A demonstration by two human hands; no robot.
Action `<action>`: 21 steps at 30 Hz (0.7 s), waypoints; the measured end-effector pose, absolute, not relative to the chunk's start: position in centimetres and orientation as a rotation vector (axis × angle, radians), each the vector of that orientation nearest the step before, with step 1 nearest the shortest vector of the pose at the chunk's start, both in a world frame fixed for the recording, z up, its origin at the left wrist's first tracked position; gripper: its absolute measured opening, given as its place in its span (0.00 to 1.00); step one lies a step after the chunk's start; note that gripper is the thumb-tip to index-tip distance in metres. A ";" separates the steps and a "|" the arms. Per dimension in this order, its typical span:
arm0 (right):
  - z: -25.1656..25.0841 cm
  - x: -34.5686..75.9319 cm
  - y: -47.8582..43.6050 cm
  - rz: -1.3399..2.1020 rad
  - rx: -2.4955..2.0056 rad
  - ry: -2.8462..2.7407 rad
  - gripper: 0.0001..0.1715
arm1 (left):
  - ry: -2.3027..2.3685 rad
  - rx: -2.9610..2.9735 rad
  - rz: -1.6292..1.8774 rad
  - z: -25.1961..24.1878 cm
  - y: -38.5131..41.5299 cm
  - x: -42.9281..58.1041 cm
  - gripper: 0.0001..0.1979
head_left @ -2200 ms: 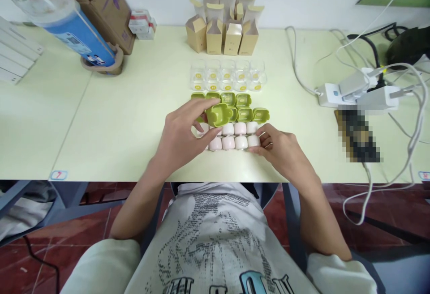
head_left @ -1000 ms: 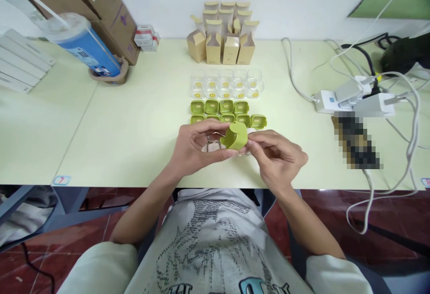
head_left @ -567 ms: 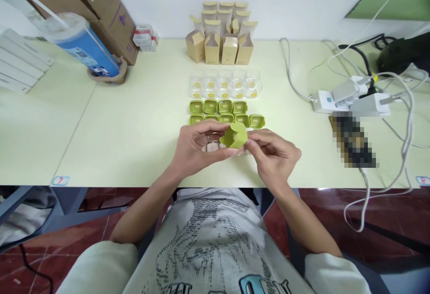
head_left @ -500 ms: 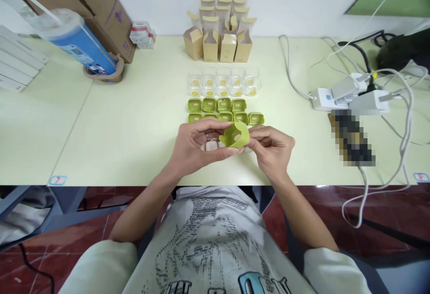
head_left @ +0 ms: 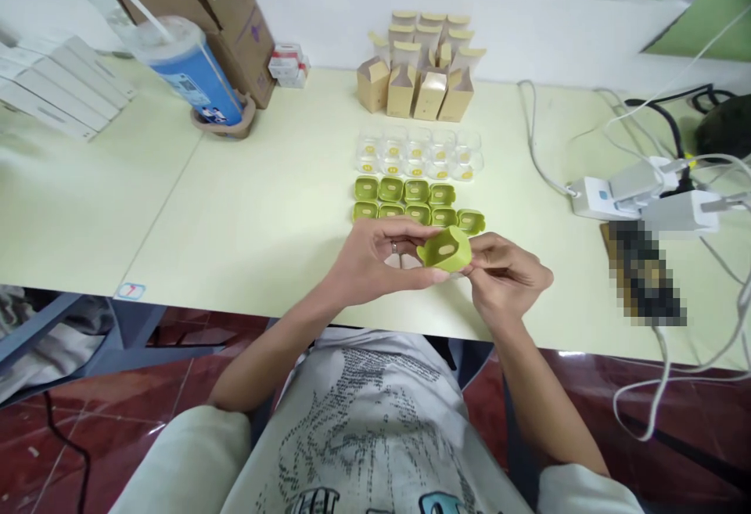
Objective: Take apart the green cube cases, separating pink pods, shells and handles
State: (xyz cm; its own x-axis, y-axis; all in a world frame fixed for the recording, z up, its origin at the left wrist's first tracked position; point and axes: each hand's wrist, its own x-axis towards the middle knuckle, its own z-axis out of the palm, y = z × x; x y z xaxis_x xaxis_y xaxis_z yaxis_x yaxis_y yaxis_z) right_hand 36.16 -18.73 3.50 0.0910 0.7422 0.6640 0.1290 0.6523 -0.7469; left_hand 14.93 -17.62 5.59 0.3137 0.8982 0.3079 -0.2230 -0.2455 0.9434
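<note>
pixelated object [head_left: 648, 271], pink pieces [head_left: 404, 260] behind hands

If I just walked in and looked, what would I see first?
Probably the two hands in the middle near the table's front edge: the left hand and right hand both grip one small green plastic cup-shaped piece. Just behind them lie two neat rows of matching green plastic pieces, then small clear plastic boxes with yellow dots. Farther back stands a cluster of open tan cardboard cartons.

Both forearms are reaching forward and angling inward, bringing the hands together at the middle. The left hand [head_left: 372, 260] is curling, thumb and fingers pinching toward the right. The right hand [head_left: 509, 279] is closing its fingertips opposite
</note>
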 end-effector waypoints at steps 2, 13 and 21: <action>3.3 36.0 -18.6 0.529 -0.713 -1.438 0.17 | 0.653 1.426 1.185 5.8 -17.6 14.6 0.23; 3.8 38.0 -17.9 0.156 -0.619 -1.937 0.37 | 0.693 1.410 0.875 7.2 -17.5 13.0 0.18; 6.4 38.2 -18.8 0.212 -0.574 -2.179 0.27 | 0.788 1.549 0.858 7.9 -17.2 11.7 0.18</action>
State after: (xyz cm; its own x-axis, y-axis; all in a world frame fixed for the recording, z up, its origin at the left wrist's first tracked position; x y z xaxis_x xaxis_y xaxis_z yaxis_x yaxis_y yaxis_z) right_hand 38.24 -18.85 6.38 -0.5327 0.4723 0.7023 0.3282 0.8801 -0.3430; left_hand 11.74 -17.23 7.94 0.5090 0.8547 0.1019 0.0283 -0.1350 0.9904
